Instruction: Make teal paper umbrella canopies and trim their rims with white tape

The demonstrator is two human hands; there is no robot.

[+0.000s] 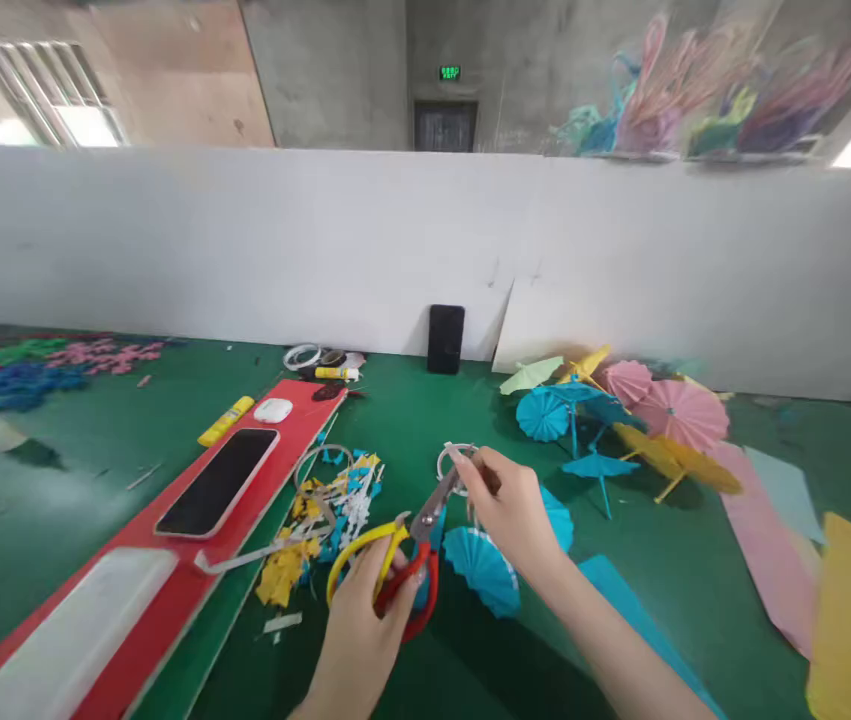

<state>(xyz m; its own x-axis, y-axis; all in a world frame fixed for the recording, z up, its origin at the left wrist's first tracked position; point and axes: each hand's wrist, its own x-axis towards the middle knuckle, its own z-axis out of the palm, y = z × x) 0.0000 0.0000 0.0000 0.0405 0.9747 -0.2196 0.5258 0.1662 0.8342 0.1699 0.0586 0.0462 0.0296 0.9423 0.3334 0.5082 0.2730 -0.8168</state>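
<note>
Red-handled scissors (423, 530) lie in L hand's (363, 612) curled grip w/ a yellow-handled tool (399, 532), blades angled up twd R hand (513, 503); can't tell what, if anything, its bent fingers pinch. Blue paper fan (481, 570) just below R hand; yellow scraps (284, 577) L of grip.

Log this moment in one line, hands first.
left hand: holds red-handled scissors, yellow-handled tool | right hand: at scissors' tips | nearby: blue paper parasol, yellow scraps

green tabletop (387, 412) | black phone (446, 340), back | paper scraps (286, 575), left | pleated blue paper (481, 572), front | paper umbrellas (684, 415), right
</note>
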